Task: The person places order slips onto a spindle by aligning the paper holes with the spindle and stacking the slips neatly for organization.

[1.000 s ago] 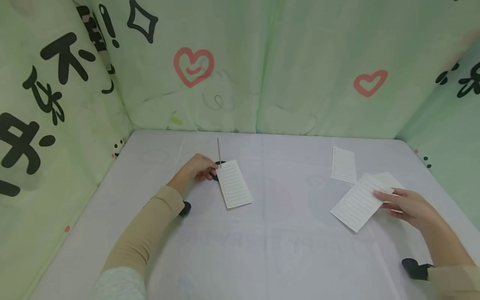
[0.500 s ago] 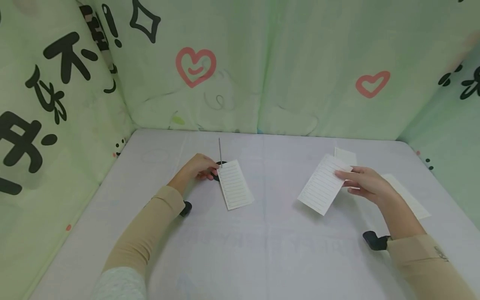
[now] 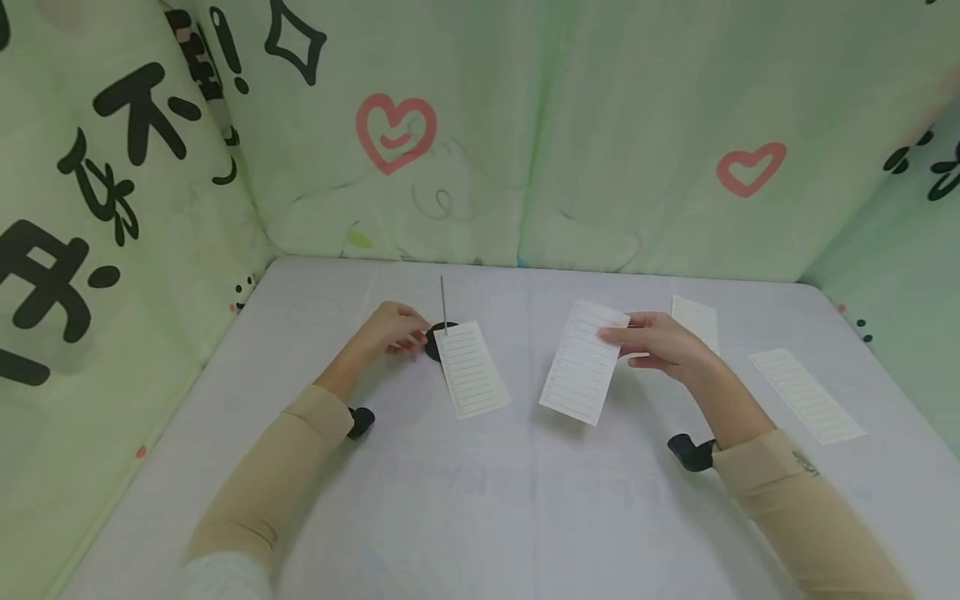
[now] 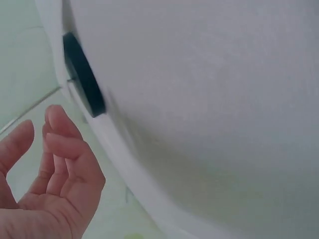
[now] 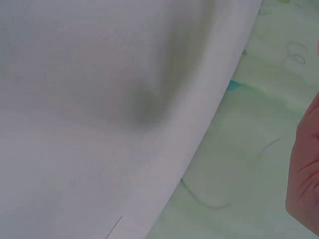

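Note:
A receipt spike with a round black base [image 3: 432, 343] and a thin upright metal rod [image 3: 443, 298] stands left of centre in the head view. One lined paper slip [image 3: 472, 371] is threaded on its rod and slants down to the right. Just left of the base is my left hand [image 3: 390, 329], fingers loosely bent and holding nothing; the left wrist view shows a gap between thumb and fingers [image 4: 62, 149]. My right hand [image 3: 663, 343] pinches another lined paper slip [image 3: 581, 367] by its right edge, above the table.
Two more lined slips lie on the white table [image 3: 450, 517] at the right: one farther back [image 3: 697, 321], one nearer [image 3: 806, 396]. Green printed curtains [image 3: 615, 125] enclose the table at the back and sides.
My right hand has lifted a slip from the right side and carried it left towards the spike. My left hand has let go of the threaded slip's corner and drawn back slightly left.

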The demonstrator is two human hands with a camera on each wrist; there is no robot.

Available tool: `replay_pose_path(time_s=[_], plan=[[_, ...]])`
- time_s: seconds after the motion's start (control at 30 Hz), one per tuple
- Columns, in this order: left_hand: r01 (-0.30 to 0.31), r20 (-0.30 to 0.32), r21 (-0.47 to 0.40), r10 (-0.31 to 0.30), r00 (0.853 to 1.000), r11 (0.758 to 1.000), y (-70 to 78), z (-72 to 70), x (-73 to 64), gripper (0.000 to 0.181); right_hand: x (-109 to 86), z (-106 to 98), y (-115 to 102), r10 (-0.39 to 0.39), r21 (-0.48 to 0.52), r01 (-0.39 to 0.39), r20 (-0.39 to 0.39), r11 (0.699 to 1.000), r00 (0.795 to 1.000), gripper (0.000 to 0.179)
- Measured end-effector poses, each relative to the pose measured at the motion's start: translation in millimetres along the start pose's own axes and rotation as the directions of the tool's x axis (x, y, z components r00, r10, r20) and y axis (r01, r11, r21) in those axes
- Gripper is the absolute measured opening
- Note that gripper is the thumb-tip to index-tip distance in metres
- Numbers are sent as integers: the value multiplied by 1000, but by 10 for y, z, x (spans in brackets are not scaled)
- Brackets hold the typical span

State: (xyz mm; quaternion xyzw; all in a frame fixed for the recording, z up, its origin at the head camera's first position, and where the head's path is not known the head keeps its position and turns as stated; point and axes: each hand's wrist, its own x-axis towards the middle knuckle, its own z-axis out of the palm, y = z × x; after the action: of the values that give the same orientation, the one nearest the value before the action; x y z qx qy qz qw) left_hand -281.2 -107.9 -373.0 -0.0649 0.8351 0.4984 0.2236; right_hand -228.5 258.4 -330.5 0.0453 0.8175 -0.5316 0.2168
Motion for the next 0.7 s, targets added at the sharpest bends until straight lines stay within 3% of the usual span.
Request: replay_pose_path(time_s=[0.13, 0.33, 0.47, 0.7], plan=[[-25, 100, -52, 30, 994, 998, 14, 17, -75, 24, 42, 171, -71, -22, -1, 22, 41, 1000, 999, 53], [-76, 237, -77, 92, 967, 994, 126, 151, -227, 33, 104, 447, -145, -35, -15, 37, 117, 999, 993, 44], [-125, 310, -32, 129, 942, 992, 210, 246, -301, 36, 151, 632, -176, -31, -41, 39, 169, 998, 985, 39], [-162, 410, 45, 129, 903, 986, 299, 344, -376, 29, 177, 862, -213, -25, -74, 43, 229, 996, 973, 31]])
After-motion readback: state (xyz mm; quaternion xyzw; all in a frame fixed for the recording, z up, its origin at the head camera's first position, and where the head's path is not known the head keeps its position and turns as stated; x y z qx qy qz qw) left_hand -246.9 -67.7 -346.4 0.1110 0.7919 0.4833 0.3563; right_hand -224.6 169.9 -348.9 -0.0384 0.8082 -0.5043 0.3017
